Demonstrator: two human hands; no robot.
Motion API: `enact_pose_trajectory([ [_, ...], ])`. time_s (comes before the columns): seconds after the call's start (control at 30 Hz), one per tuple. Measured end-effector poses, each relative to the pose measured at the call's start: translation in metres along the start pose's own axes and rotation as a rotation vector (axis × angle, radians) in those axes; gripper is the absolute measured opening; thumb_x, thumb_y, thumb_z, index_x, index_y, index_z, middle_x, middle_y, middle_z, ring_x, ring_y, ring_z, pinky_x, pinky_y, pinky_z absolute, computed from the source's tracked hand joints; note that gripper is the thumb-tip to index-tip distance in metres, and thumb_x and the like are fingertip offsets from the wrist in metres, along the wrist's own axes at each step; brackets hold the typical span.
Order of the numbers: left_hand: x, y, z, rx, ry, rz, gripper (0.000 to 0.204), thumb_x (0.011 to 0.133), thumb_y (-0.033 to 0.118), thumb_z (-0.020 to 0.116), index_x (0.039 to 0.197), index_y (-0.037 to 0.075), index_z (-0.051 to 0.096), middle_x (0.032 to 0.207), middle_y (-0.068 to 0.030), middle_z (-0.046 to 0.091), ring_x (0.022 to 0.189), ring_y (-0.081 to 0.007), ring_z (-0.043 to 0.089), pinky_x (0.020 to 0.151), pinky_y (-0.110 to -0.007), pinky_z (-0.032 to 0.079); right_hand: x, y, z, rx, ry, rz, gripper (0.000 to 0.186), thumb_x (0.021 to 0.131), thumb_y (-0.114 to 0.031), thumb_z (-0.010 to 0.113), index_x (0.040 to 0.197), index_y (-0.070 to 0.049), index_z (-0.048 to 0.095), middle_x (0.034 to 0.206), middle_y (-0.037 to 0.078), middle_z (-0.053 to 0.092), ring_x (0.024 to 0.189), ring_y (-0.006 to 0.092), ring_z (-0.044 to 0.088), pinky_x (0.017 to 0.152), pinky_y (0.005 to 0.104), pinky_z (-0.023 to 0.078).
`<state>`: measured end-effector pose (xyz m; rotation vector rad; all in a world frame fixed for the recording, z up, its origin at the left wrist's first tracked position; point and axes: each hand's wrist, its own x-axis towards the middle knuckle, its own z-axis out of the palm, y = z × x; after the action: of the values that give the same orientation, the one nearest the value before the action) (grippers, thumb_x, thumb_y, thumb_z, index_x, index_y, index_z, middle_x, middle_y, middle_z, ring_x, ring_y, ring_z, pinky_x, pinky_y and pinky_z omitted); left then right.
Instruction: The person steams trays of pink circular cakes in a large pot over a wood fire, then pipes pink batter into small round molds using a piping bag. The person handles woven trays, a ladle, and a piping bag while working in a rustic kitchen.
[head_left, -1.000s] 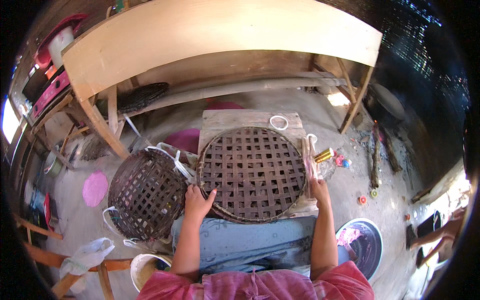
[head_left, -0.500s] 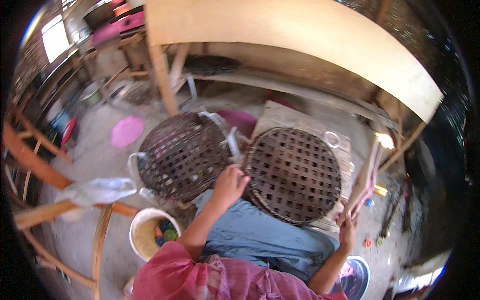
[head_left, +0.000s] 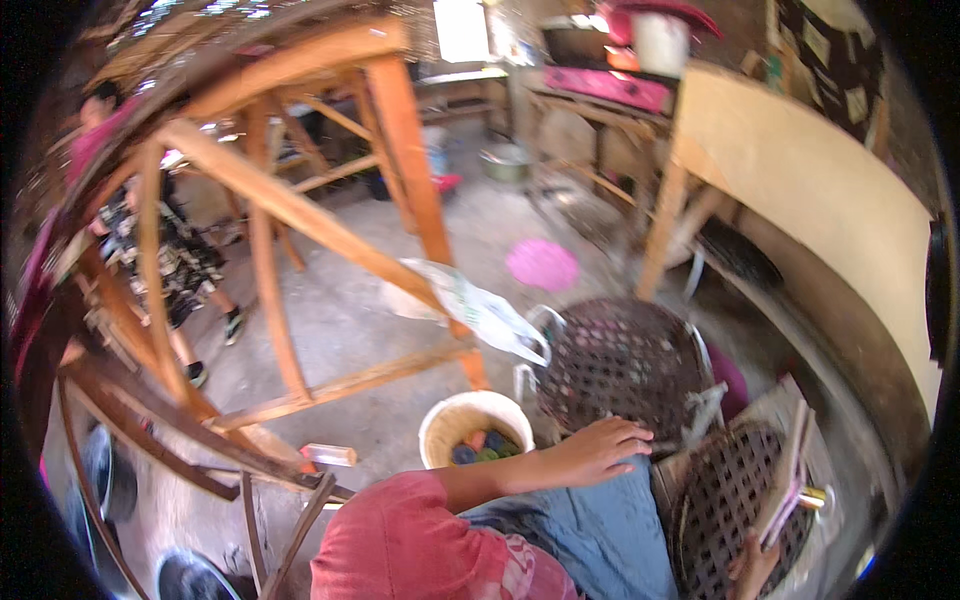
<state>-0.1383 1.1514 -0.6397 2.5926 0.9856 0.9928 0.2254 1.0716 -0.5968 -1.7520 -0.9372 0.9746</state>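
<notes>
Head view. The left hand, fingers spread flat and gripping nothing, rests on the lap just beside the dark woven basket on the floor. The right hand, at the lower edge, grips a flat wooden slat over the round lattice tray; its fingers are partly cut off. Judged step: a turn aside between weaving passes. The next move probably calls for bringing both hands to the tray's rim. A white bucket stands near.

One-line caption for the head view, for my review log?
Seated person's left hand rests by a dark woven basket; right hand holds a flat woven tray.
</notes>
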Motion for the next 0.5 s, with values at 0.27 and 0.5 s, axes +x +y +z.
enact_pose_trajectory([
  [0.27, -0.05, 0.122, -0.273, 1.166, 0.475, -0.244, 0.043, 0.069, 0.009, 0.071, 0.11, 0.006, 0.058, 0.117, -0.0112, 0.056, 0.112, -0.0295, 0.052, 0.099, -0.043, 0.04, 0.003, 0.009, 0.023, 0.056, 0.009, -0.26, 0.047, 0.08, -0.023, 0.071, 0.11, 0.009, 0.054, 0.089, 0.017, 0.061, 0.075, 0.0196, 0.058, 0.065, 0.0358, 0.049],
  [0.5, -0.106, 0.292, -0.393, 2.268, 0.508, -1.013, 0.051, 0.073, 0.018, 0.069, 0.12, 0.006, 0.054, 0.125, -0.0122, 0.053, 0.123, -0.0288, 0.044, 0.105, -0.046, 0.031, 0.0, 0.054, 0.017, 0.216, 0.146, -0.526, 0.05, 0.076, -0.016, 0.073, 0.11, 0.012, 0.049, 0.08, 0.015, 0.057, 0.053, 0.0181, 0.052, 0.044, 0.0308, 0.043],
])
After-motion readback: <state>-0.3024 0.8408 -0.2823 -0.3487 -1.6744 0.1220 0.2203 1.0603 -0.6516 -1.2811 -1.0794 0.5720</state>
